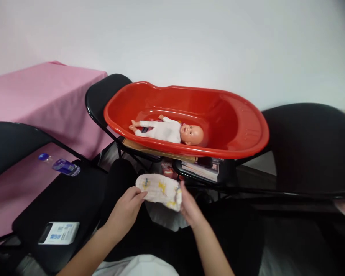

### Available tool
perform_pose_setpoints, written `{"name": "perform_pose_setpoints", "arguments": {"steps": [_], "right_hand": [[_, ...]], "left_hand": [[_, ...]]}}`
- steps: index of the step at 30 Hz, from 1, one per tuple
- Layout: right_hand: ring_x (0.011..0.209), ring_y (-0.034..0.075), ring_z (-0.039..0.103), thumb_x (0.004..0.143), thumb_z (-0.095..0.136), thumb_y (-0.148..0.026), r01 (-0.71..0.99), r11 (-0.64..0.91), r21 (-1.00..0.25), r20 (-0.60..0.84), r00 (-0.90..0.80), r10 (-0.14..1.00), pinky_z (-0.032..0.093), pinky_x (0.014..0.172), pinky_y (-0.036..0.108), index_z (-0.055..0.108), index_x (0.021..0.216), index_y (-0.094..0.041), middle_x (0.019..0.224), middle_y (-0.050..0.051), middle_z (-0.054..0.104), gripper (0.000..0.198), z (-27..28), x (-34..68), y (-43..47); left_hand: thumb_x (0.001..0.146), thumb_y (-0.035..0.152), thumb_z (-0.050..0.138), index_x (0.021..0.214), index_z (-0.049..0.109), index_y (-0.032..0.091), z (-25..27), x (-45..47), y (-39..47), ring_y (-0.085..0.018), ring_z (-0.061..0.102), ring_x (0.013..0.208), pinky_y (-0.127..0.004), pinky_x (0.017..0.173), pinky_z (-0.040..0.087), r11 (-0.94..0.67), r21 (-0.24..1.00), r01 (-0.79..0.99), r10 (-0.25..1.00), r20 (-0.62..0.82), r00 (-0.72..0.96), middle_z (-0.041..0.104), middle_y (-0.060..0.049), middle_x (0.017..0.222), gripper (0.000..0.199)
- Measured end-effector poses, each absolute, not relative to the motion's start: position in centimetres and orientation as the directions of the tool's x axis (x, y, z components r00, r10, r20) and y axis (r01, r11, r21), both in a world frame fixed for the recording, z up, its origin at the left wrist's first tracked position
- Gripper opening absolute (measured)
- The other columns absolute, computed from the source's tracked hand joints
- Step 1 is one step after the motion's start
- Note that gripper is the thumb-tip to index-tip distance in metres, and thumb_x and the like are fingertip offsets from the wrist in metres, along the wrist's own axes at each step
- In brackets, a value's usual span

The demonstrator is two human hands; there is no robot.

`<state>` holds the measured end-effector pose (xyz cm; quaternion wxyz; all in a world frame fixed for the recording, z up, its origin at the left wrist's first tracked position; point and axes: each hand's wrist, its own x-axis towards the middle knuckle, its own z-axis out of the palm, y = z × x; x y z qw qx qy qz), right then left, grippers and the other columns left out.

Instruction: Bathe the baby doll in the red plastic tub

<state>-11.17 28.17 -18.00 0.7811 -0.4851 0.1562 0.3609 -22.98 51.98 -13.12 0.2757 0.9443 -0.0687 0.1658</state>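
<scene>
Between my two hands a folded white cloth (156,188) with yellow and dark animal prints is held up over my lap. My left hand (128,205) pinches its left end between thumb and fingers. The opposite end is gripped by my right hand (189,205), slightly smeared by motion, its fingers partly behind the cloth. Beyond them stands a red baby bathtub (241,126). A baby doll (166,130) in a white body suit lies on its back inside, head to the right and feet to the left.
The tub rests across black folding chairs (310,149), with papers (202,168) beneath it. A water bottle (64,165) and a white box-like item (60,232) lie on a chair at left. Behind is a pink-covered table (31,88) against a white wall (189,42).
</scene>
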Motion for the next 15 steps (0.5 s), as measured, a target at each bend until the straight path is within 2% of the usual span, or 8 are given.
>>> {"name": "perform_pose_setpoints", "arguments": {"steps": [1,3,5,7,9,11,13,15], "right_hand": [[0.113,0.037,0.080,0.073,0.084,-0.093,-0.753,0.244,-0.611,-0.605,0.643,0.470,0.061,0.106,0.052,0.073,0.139,-0.012,0.119,0.019,0.083,0.105,-19.1,-11.9,28.8],[0.117,0.035,0.080,0.074,0.089,-0.088,-0.744,0.231,-0.627,-0.603,0.651,0.460,0.057,0.113,0.052,0.065,0.152,-0.015,0.119,0.016,0.084,0.109,-20.7,-13.1,29.1],[0.113,0.032,0.081,0.078,0.095,-0.074,-0.691,0.197,-0.695,-0.562,0.694,0.450,0.056,0.115,0.054,0.050,0.168,-0.021,0.118,0.012,0.084,0.113,-20.8,-13.3,28.5],[0.112,0.031,0.080,0.080,0.098,-0.061,-0.606,0.167,-0.778,-0.466,0.735,0.492,0.055,0.115,0.056,0.046,0.172,-0.027,0.125,0.012,0.083,0.112,-19.5,-12.5,27.4],[0.125,0.033,0.075,0.077,0.101,-0.051,-0.500,0.119,-0.858,-0.360,0.749,0.557,0.050,0.121,0.057,0.059,0.164,-0.029,0.143,0.013,0.077,0.099,-17.7,-11.3,26.3],[0.139,0.037,0.067,0.070,0.103,-0.037,-0.395,0.005,-0.919,-0.312,0.733,0.604,0.044,0.127,0.056,0.073,0.152,-0.029,0.155,0.012,0.070,0.087,-16.7,-10.3,25.4],[0.137,0.039,0.067,0.064,0.099,-0.022,-0.268,-0.171,-0.948,-0.316,0.740,0.594,0.045,0.126,0.054,0.082,0.140,-0.028,0.149,0.012,0.073,0.078,-17.3,-10.0,24.6],[0.117,0.038,0.073,0.067,0.088,-0.016,-0.139,-0.338,-0.931,-0.311,0.788,0.532,0.052,0.115,0.053,0.090,0.119,-0.026,0.128,0.012,0.080,0.053,-19.6,-10.0,23.8]], "left_hand": [[0.113,0.016,0.052,0.118,0.078,0.018,-13.6,-23.0,52.1,-0.017,0.072,0.091,-0.026,0.083,0.060,-0.848,0.486,-0.211,-0.028,0.357,0.934,0.072,-0.006,0.104,0.026],[0.114,0.018,0.052,0.111,0.079,0.019,-14.3,-23.3,52.7,-0.017,0.072,0.090,-0.026,0.082,0.060,-0.875,0.457,-0.163,-0.004,0.330,0.944,0.072,-0.005,0.102,0.026],[0.114,0.020,0.052,0.107,0.078,0.021,-14.8,-23.9,53.7,-0.019,0.074,0.095,-0.030,0.086,0.059,-0.897,0.427,-0.111,0.025,0.301,0.953,0.075,-0.006,0.108,0.027],[0.114,0.022,0.052,0.110,0.079,0.023,-14.7,-24.0,54.7,-0.021,0.075,0.100,-0.034,0.089,0.057,-0.907,0.414,-0.075,0.043,0.269,0.962,0.079,-0.005,0.113,0.027],[0.114,0.026,0.054,0.111,0.081,0.025,-14.4,-23.3,55.3,-0.023,0.076,0.101,-0.037,0.088,0.054,-0.907,0.420,-0.040,0.059,0.220,0.974,0.082,-0.004,0.113,0.027],[0.113,0.031,0.055,0.111,0.083,0.027,-14.2,-21.8,55.3,-0.025,0.076,0.099,-0.039,0.090,0.052,-0.883,0.469,0.011,0.088,0.143,0.986,0.084,-0.004,0.110,0.028],[0.110,0.035,0.056,0.109,0.085,0.027,-14.2,-20.0,54.5,-0.027,0.076,0.100,-0.041,0.094,0.051,-0.838,0.542,0.068,0.105,0.037,0.994,0.085,-0.006,0.109,0.030],[0.106,0.038,0.057,0.109,0.086,0.027,-14.8,-18.1,53.4,-0.028,0.077,0.101,-0.040,0.096,0.052,-0.749,0.648,0.139,0.080,-0.121,0.989,0.086,-0.006,0.109,0.031]]}}
